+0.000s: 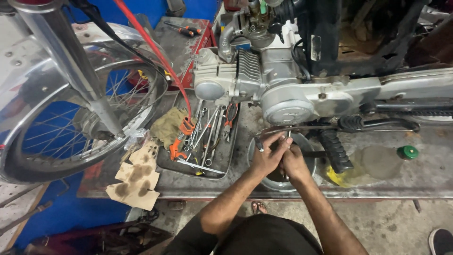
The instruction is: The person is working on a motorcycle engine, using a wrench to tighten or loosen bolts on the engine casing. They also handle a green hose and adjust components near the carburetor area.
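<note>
- Both hands are held together under the engine point(283, 89): left hand point(266, 158) and right hand point(293, 163) are closed around a slim tool point(288, 141), apparently a wrench.
- A metal bowl point(309, 151) is placed directly beneath, presumably for catching oil.
- A tool tray point(200, 141) is kept just left, within reach.

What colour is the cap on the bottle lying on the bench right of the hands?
Green; the cap shows best in the head view, on the clear bottle.

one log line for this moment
hands: left hand and right hand together on a tool under engine | below: metal bowl | left: tool tray
</note>
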